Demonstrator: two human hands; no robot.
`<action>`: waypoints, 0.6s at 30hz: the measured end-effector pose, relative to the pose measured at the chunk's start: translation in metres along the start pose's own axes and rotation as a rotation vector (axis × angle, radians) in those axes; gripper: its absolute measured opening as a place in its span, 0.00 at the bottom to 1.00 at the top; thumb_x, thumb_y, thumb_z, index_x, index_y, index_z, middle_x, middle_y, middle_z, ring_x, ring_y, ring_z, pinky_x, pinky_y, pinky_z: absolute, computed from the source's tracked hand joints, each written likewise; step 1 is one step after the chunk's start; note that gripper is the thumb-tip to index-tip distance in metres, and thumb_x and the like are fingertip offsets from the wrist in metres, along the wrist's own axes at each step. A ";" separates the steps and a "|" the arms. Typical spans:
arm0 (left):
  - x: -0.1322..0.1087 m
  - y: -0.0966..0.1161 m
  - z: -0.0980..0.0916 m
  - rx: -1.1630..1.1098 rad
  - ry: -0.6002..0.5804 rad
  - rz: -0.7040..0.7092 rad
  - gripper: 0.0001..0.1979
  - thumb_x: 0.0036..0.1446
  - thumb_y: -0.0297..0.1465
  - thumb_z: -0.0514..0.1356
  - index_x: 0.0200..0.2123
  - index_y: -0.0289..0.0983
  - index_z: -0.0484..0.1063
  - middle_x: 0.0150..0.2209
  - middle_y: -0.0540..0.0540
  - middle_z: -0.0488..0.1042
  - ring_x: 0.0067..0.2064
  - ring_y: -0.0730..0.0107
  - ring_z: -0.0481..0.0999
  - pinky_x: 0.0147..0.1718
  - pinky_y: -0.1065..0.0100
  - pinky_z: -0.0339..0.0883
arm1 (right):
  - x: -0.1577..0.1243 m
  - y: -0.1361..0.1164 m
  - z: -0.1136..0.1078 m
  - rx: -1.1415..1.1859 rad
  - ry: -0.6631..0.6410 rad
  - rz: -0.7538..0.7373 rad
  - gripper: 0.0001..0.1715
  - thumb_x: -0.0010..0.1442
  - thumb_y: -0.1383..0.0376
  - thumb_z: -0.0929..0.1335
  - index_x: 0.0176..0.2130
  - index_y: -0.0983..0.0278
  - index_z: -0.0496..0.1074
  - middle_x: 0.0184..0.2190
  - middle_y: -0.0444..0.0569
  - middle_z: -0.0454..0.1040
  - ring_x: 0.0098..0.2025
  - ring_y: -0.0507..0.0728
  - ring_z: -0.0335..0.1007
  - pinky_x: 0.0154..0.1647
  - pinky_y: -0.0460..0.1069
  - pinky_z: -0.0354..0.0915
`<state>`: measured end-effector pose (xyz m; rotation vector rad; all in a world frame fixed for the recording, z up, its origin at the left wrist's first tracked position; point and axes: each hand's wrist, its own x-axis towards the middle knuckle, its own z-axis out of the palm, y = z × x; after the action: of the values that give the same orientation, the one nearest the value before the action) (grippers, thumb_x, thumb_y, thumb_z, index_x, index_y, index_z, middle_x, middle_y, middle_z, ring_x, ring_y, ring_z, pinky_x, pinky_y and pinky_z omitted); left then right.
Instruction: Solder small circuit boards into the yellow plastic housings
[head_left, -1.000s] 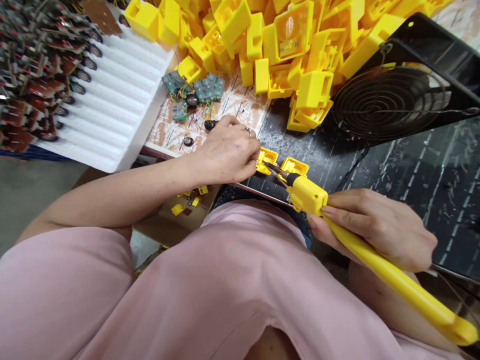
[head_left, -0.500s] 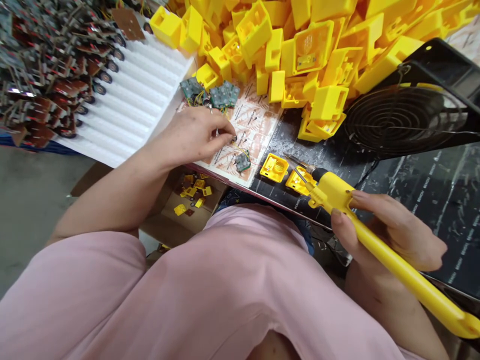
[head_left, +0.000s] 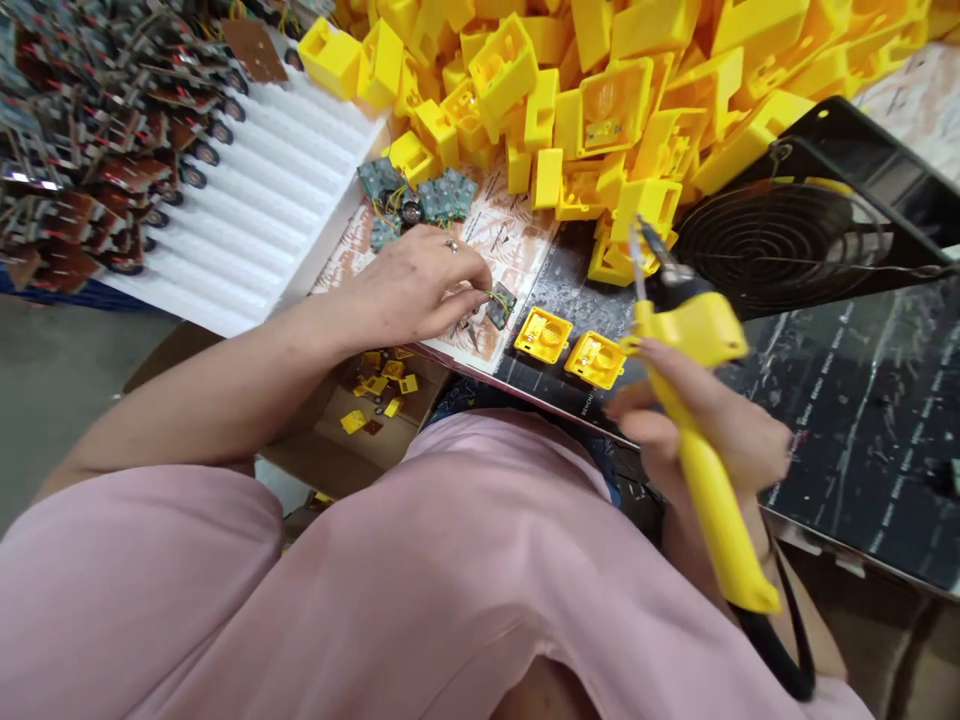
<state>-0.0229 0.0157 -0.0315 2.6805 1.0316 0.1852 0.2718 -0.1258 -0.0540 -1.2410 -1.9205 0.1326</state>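
My right hand (head_left: 712,420) is wrapped around the yellow handle of a soldering iron (head_left: 694,440), whose metal tip points up and away over the bench; it is blurred by motion. My left hand (head_left: 424,280), with a ring on one finger, has its fingertips pinched at a small green circuit board (head_left: 501,306) with thin yellow wires. What exactly sits between the fingers is partly hidden. Two open yellow plastic housings (head_left: 544,335) lie side by side between my hands. Behind the left hand are more green circuit boards (head_left: 448,195) with wires and a small round part.
A heap of yellow housings (head_left: 555,100) fills the back of the bench. A black fan (head_left: 780,230) stands at right. At left, a ridged white foam tray (head_left: 292,190) borders many piled brown boards (head_left: 112,150). Below the bench edge is a cardboard box (head_left: 337,440) with yellow pieces.
The soldering iron has swung more upright, its tip rising away from the housings. My left hand has shifted slightly right, bringing its fingertips to the small circuit board.
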 end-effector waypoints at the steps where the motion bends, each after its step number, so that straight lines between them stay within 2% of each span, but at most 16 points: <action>1: -0.001 0.002 0.001 -0.002 0.016 0.009 0.16 0.69 0.38 0.51 0.43 0.39 0.78 0.43 0.45 0.82 0.49 0.58 0.81 0.56 0.56 0.69 | 0.010 -0.005 0.008 -0.018 0.013 -0.056 0.13 0.72 0.60 0.70 0.55 0.56 0.75 0.29 0.40 0.80 0.27 0.52 0.78 0.32 0.46 0.73; 2: -0.002 0.005 0.003 0.001 0.034 0.028 0.16 0.69 0.38 0.51 0.43 0.39 0.77 0.43 0.45 0.82 0.48 0.58 0.81 0.56 0.55 0.70 | 0.020 -0.008 0.016 -0.032 0.017 -0.101 0.08 0.72 0.63 0.70 0.51 0.57 0.76 0.30 0.40 0.80 0.28 0.51 0.78 0.32 0.45 0.72; 4: -0.004 0.011 0.007 0.024 0.077 0.079 0.17 0.70 0.37 0.50 0.42 0.38 0.77 0.41 0.44 0.82 0.46 0.59 0.81 0.55 0.55 0.71 | 0.034 -0.012 0.034 -0.051 -0.019 -0.136 0.07 0.71 0.65 0.71 0.49 0.57 0.76 0.33 0.41 0.80 0.33 0.52 0.80 0.34 0.45 0.72; 6: -0.008 0.016 0.011 0.056 0.126 0.132 0.18 0.71 0.36 0.48 0.41 0.38 0.78 0.37 0.44 0.82 0.41 0.60 0.82 0.54 0.55 0.72 | 0.042 -0.013 0.050 -0.069 -0.048 -0.152 0.11 0.71 0.64 0.71 0.53 0.56 0.75 0.34 0.42 0.79 0.36 0.54 0.79 0.37 0.47 0.72; 9: -0.014 0.023 0.014 0.054 0.185 0.154 0.19 0.72 0.35 0.48 0.41 0.38 0.78 0.33 0.45 0.81 0.36 0.62 0.81 0.53 0.56 0.73 | 0.045 -0.013 0.066 -0.076 -0.043 -0.202 0.16 0.71 0.68 0.69 0.56 0.56 0.73 0.31 0.41 0.76 0.33 0.54 0.76 0.37 0.47 0.72; 13: -0.027 0.025 0.016 -0.084 0.189 0.001 0.16 0.71 0.36 0.52 0.49 0.39 0.78 0.37 0.46 0.84 0.40 0.63 0.83 0.47 0.64 0.72 | 0.043 -0.015 0.072 0.050 -0.020 -0.103 0.15 0.69 0.68 0.70 0.54 0.55 0.72 0.35 0.41 0.80 0.35 0.53 0.80 0.41 0.46 0.74; 16: -0.036 0.022 0.019 -0.154 0.125 -0.134 0.17 0.68 0.35 0.56 0.55 0.39 0.76 0.35 0.49 0.83 0.38 0.65 0.83 0.40 0.67 0.70 | 0.041 -0.016 0.075 0.107 0.032 -0.038 0.17 0.67 0.70 0.72 0.53 0.55 0.72 0.37 0.40 0.82 0.36 0.52 0.81 0.42 0.45 0.75; 18: -0.039 0.020 0.024 -0.144 0.099 -0.165 0.17 0.67 0.36 0.57 0.55 0.39 0.77 0.34 0.49 0.83 0.36 0.64 0.82 0.38 0.66 0.69 | 0.040 -0.015 0.078 0.116 0.046 -0.039 0.18 0.66 0.71 0.72 0.52 0.55 0.72 0.37 0.40 0.82 0.37 0.52 0.82 0.43 0.45 0.76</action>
<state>-0.0336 -0.0296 -0.0491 2.4664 1.2134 0.3480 0.2012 -0.0761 -0.0745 -1.1198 -1.8694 0.1913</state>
